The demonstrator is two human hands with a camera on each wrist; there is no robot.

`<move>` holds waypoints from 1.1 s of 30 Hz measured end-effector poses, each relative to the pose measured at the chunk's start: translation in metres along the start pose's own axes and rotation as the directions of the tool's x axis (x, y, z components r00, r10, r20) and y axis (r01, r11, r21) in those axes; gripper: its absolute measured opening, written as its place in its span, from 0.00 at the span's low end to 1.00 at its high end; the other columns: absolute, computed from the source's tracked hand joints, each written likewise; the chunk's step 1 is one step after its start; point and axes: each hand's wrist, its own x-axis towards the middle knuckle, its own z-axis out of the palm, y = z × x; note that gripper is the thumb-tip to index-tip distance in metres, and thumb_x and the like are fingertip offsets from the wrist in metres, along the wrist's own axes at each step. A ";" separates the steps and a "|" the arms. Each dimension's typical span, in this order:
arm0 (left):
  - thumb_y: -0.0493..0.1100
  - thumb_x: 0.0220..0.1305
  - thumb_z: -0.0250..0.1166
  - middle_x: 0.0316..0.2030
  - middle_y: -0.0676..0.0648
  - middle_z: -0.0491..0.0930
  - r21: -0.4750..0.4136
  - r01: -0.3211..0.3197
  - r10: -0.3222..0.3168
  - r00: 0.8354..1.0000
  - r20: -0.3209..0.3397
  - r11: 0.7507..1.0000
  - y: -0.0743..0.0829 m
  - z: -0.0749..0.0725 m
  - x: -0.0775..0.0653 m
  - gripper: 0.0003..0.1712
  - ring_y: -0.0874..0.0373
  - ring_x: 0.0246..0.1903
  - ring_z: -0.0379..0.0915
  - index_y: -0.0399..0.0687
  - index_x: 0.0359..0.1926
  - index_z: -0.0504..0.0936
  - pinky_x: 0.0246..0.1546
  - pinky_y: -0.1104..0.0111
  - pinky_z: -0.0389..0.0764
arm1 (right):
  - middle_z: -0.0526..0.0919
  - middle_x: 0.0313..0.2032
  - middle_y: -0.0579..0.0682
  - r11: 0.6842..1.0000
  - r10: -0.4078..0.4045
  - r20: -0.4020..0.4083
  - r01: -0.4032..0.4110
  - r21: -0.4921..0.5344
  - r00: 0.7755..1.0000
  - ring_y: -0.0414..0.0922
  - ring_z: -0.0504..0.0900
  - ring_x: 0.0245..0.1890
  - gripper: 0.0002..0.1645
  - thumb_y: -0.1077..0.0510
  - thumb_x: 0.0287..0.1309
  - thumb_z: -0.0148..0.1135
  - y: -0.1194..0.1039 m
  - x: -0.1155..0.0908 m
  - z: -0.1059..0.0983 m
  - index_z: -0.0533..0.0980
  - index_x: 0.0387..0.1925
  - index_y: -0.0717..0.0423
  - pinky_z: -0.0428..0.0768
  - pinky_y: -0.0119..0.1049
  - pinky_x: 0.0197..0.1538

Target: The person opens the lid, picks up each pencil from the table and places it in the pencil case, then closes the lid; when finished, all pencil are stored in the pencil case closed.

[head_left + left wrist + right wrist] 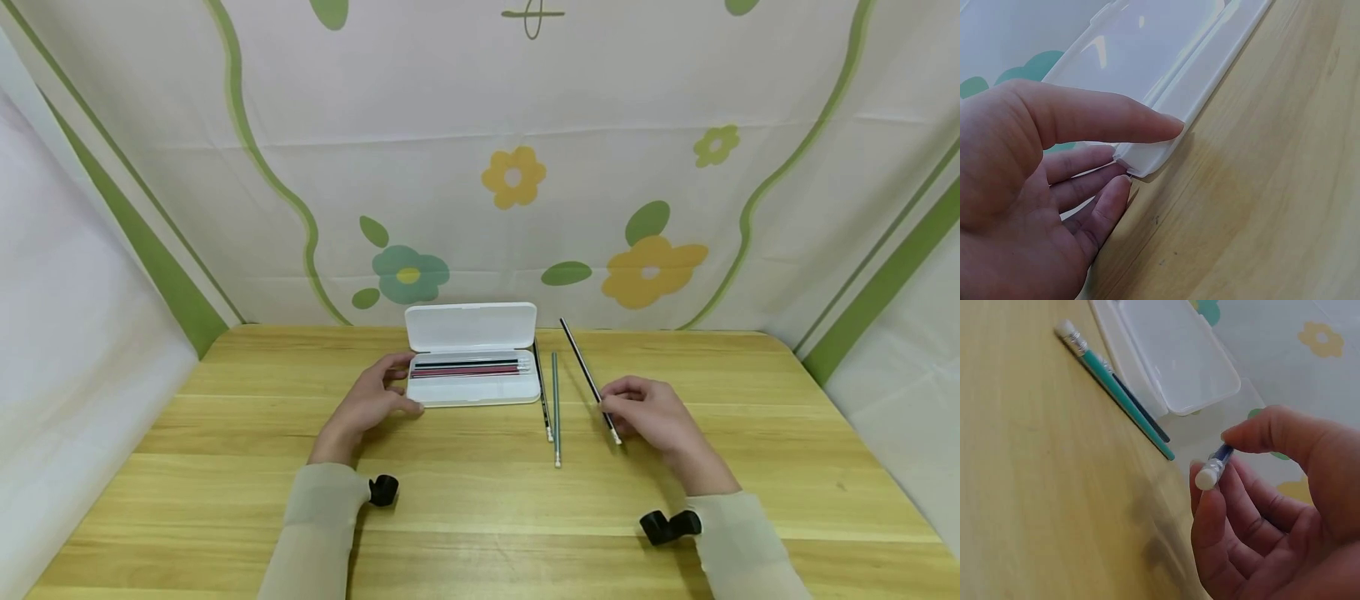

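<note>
A white pencil case (474, 394) lies with its lid (472, 327) raised at the back of the table. Inside it are several dark and red pencils (468, 368) with white eraser ends to the right. My left hand (367, 404) holds the case's left end, the thumb over the front corner and the fingers along the side. Between right thumb and fingers, my right hand (648, 412) pinches a dark pencil (581, 358) near its eraser, tilted up and away. In the right wrist view its white eraser (1206, 480) points at the camera.
A green pencil (556, 408) and a black pencil (542, 392) lie on the wooden table (480, 517) just right of the case. A floral cloth (450, 208) hangs behind the table's far edge. Black wrist-worn devices (670, 527) sit on both sleeves.
</note>
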 end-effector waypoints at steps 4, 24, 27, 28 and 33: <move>0.31 0.52 0.78 0.72 0.36 0.72 0.000 0.003 -0.003 1.000 -0.001 1.000 0.000 0.000 0.000 0.53 0.41 0.63 0.73 0.47 0.80 0.67 0.67 0.51 0.74 | 0.90 0.41 0.48 0.999 -0.031 0.012 0.031 0.018 0.999 0.39 0.82 0.34 0.21 0.55 0.71 0.68 0.000 0.000 -0.004 0.81 0.59 0.64 0.83 0.35 0.39; 0.37 0.55 0.83 0.71 0.36 0.73 0.072 -0.084 0.084 0.996 0.003 0.994 0.001 0.005 0.000 0.52 0.39 0.65 0.71 0.43 0.78 0.68 0.67 0.50 0.74 | 0.86 0.49 0.52 0.993 -0.116 0.027 0.116 0.021 0.993 0.45 0.84 0.47 0.24 0.53 0.74 0.68 -0.006 0.002 -0.007 0.81 0.63 0.62 0.84 0.34 0.48; 0.37 0.56 0.83 0.72 0.36 0.72 0.067 -0.088 0.088 0.996 0.008 0.994 0.000 0.005 0.001 0.52 0.39 0.67 0.70 0.43 0.79 0.68 0.69 0.48 0.73 | 0.86 0.52 0.55 0.992 -0.125 0.035 0.125 0.001 0.992 0.46 0.85 0.49 0.23 0.52 0.74 0.68 -0.009 0.003 -0.007 0.81 0.62 0.61 0.84 0.35 0.50; 0.37 0.56 0.83 0.73 0.37 0.72 0.066 -0.083 0.082 0.997 0.010 0.994 0.000 0.005 0.001 0.52 0.39 0.68 0.69 0.44 0.79 0.67 0.71 0.47 0.73 | 0.86 0.53 0.56 0.992 -0.126 0.036 0.127 -0.006 0.991 0.46 0.85 0.49 0.22 0.52 0.74 0.67 -0.010 0.003 -0.007 0.82 0.62 0.61 0.84 0.36 0.51; 0.40 0.58 0.82 0.78 0.36 0.67 0.080 -0.069 0.066 0.997 0.039 0.994 0.001 0.005 0.000 0.54 0.37 0.74 0.65 0.46 0.82 0.64 0.75 0.44 0.69 | 0.86 0.57 0.56 0.992 -0.121 0.048 0.123 -0.042 0.992 0.46 0.84 0.52 0.21 0.51 0.74 0.68 -0.016 0.006 -0.004 0.83 0.61 0.57 0.83 0.38 0.54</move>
